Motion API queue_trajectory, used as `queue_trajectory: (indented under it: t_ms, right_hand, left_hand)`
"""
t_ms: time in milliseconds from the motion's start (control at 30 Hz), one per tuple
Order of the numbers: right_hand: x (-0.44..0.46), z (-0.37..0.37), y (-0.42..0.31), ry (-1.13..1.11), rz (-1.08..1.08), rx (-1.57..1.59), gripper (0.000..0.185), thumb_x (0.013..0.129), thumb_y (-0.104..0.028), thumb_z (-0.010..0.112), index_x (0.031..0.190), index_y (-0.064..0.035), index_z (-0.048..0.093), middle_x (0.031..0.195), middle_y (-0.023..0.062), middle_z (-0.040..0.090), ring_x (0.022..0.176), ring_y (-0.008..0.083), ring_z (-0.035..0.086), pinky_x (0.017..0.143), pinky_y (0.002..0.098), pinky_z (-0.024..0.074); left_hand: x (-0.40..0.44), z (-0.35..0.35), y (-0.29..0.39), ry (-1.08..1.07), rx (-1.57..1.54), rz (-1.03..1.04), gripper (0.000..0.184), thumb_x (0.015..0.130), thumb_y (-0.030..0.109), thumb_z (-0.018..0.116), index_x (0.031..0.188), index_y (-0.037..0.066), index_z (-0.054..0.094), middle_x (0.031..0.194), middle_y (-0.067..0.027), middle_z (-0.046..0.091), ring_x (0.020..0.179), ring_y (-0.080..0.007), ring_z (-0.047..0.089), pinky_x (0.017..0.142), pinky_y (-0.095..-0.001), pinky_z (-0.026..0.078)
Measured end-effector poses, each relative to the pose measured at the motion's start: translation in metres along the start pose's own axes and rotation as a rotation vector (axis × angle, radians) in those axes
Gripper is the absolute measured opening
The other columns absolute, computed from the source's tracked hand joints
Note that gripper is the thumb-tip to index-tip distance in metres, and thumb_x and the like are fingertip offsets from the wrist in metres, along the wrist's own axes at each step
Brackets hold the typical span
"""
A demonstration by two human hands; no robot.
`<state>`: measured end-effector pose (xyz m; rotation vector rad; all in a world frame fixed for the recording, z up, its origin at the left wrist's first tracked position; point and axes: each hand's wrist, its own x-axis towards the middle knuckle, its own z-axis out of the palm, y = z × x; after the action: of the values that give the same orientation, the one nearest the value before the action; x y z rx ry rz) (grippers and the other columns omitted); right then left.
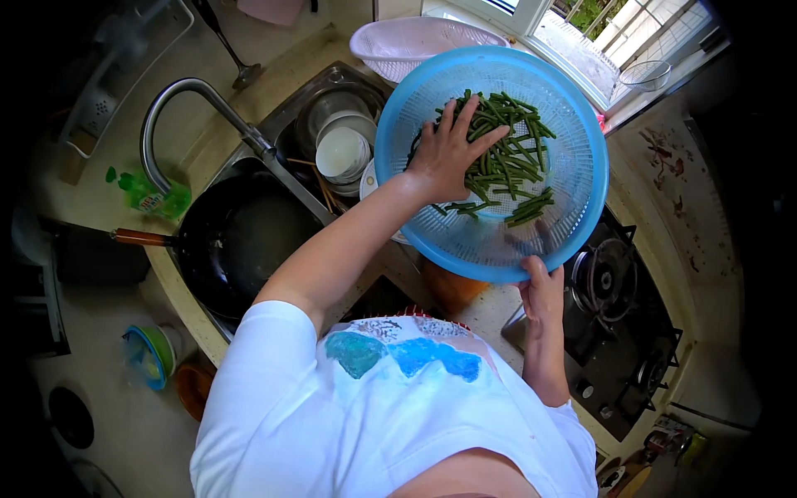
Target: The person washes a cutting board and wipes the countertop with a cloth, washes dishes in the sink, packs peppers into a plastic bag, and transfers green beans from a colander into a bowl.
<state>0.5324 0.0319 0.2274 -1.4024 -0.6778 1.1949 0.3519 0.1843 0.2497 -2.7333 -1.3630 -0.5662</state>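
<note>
A large light-blue plastic colander (573, 217) is tilted in front of me over the counter. Cut green beans (508, 170) lie inside it, mostly toward its far and middle part, with a small cluster nearer my side. My left hand (446, 158) reaches in over the rim and rests on the beans with its fingers spread. My right hand (541, 290) grips the colander's near rim, thumb on the outside. Whatever lies under my left palm is hidden.
A black wok (241, 236) sits in the left sink basin under the curved faucet (199, 87). Stacked bowls (340, 153) and chopsticks fill the other basin. A gas stove (614, 324) is at right, a pale basket (415, 40) behind, a green soap bottle (154, 195) at left.
</note>
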Motion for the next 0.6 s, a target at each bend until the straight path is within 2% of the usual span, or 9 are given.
queue_trajectory:
  t_ms: [33,67,133,167,233,300,367,533,600]
  right_hand:
    - [0.001,0.000,0.000,-0.001,-0.001,0.015,0.036,0.073,-0.005,0.053,0.107,0.0030,0.045,0.069,0.0026,0.049,0.051,0.0102,0.046,0.041,0.0213,0.0356]
    - [0.001,0.001,0.000,-0.002,-0.002,0.029,0.036,0.073,-0.005,0.053,0.107,0.0030,0.044,0.068,0.0022,0.049,0.051,0.0103,0.046,0.041,0.0216,0.0366]
    - [0.003,0.003,0.001,0.011,0.014,0.038,0.036,0.073,-0.005,0.053,0.106,0.0030,0.044,0.069,0.0027,0.049,0.051,0.0106,0.046,0.041,0.0218,0.0370]
    - [0.003,0.005,0.002,0.022,0.025,0.049,0.035,0.073,-0.005,0.053,0.106,0.0031,0.044,0.069,0.0032,0.049,0.051,0.0110,0.047,0.041,0.0221,0.0375]
    - [0.003,0.009,0.003,0.050,0.014,0.085,0.034,0.073,-0.004,0.053,0.105,0.0033,0.044,0.070,0.0040,0.049,0.051,0.0117,0.048,0.041,0.0228,0.0387]
    - [0.006,0.008,0.004,0.074,0.002,0.121,0.034,0.072,-0.003,0.053,0.104,0.0035,0.044,0.071,0.0048,0.050,0.052,0.0124,0.048,0.041,0.0235,0.0399]
    - [0.013,0.002,0.005,0.042,0.018,0.089,0.024,0.073,0.000,0.050,0.096,0.0051,0.044,0.074,0.0093,0.052,0.057,0.0203,0.057,0.048,0.0341,0.0546]
    - [0.014,0.016,-0.002,0.072,0.007,0.152,0.022,0.073,0.000,0.050,0.094,0.0064,0.045,0.076,0.0106,0.052,0.058,0.0225,0.058,0.048,0.0363,0.0555]
    - [0.012,0.023,-0.008,0.112,0.027,0.150,0.030,0.073,-0.002,0.052,0.099,0.0048,0.041,0.076,0.0096,0.051,0.059,0.0202,0.057,0.050,0.0348,0.0557]
  left_hand:
    - [0.001,0.002,-0.002,0.050,-0.009,0.003,0.096,0.049,0.023,0.078,0.132,0.028,0.030,0.137,-0.0186,0.012,0.119,-0.0410,0.025,0.086,-0.0494,0.036]
    - [0.001,0.006,-0.006,0.049,-0.014,0.000,0.096,0.049,0.023,0.078,0.132,0.028,0.030,0.137,-0.0186,0.012,0.119,-0.0410,0.025,0.086,-0.0494,0.036]
    - [0.001,0.020,-0.012,0.145,-0.109,-0.034,0.076,0.052,0.021,0.076,0.120,0.022,0.044,0.130,-0.0185,0.025,0.111,-0.0395,0.033,0.084,-0.0460,0.039]
    - [0.000,0.027,-0.015,0.142,-0.112,-0.035,0.076,0.052,0.021,0.076,0.120,0.022,0.044,0.130,-0.0185,0.025,0.111,-0.0395,0.033,0.084,-0.0460,0.039]
    - [-0.002,0.035,-0.016,0.243,-0.168,-0.042,0.053,0.060,0.016,0.069,0.110,0.021,0.052,0.118,-0.0152,0.037,0.104,-0.0376,0.040,0.080,-0.0449,0.042]
    - [-0.003,0.037,-0.017,0.296,-0.217,-0.042,0.050,0.060,0.014,0.069,0.107,0.019,0.053,0.113,-0.0140,0.041,0.099,-0.0359,0.044,0.078,-0.0435,0.043]
    - [-0.003,0.028,-0.016,0.347,-0.265,-0.046,0.047,0.059,0.012,0.070,0.104,0.018,0.055,0.109,-0.0129,0.044,0.095,-0.0342,0.047,0.076,-0.0422,0.045]
    - [-0.003,0.000,-0.020,0.472,-0.494,-0.081,0.052,0.052,0.008,0.074,0.099,0.015,0.054,0.111,-0.0142,0.046,0.101,-0.0349,0.047,0.079,-0.0397,0.044]
    - [-0.001,-0.005,-0.029,0.504,-0.521,-0.084,0.053,0.051,0.007,0.073,0.100,0.013,0.053,0.108,-0.0139,0.048,0.103,-0.0341,0.047,0.081,-0.0395,0.044]
